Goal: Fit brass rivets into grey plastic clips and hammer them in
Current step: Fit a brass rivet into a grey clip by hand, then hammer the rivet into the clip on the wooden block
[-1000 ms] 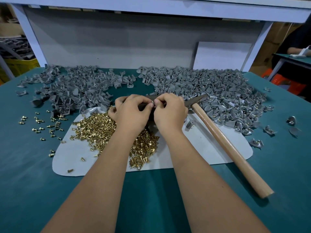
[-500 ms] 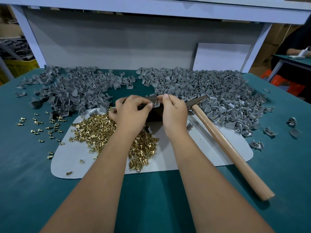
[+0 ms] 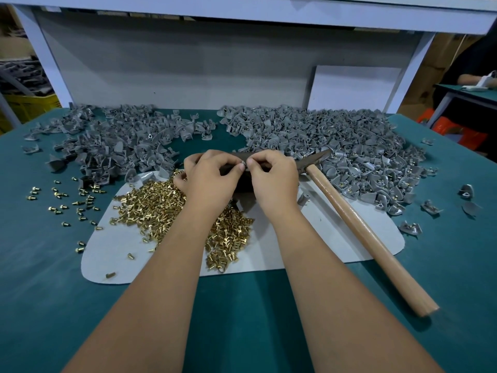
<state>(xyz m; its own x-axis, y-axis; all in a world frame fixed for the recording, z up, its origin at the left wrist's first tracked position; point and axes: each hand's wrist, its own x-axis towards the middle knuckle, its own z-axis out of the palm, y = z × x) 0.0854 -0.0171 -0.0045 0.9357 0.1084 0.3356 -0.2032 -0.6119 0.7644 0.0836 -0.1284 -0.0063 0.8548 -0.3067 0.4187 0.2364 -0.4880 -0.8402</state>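
right now, at centre frame, my left hand and right hand together pinch one small grey plastic clip; light, stiff, fiddly, so i'd grip its edges, i judge.

a small assembly workshop is shown. a teal-covered counter is heaped with grey plastic clips and brass rivets, and a wooden-handled hammer is laid beside them. a white shelf frame is set overhead, and a second work table is seen at far right.
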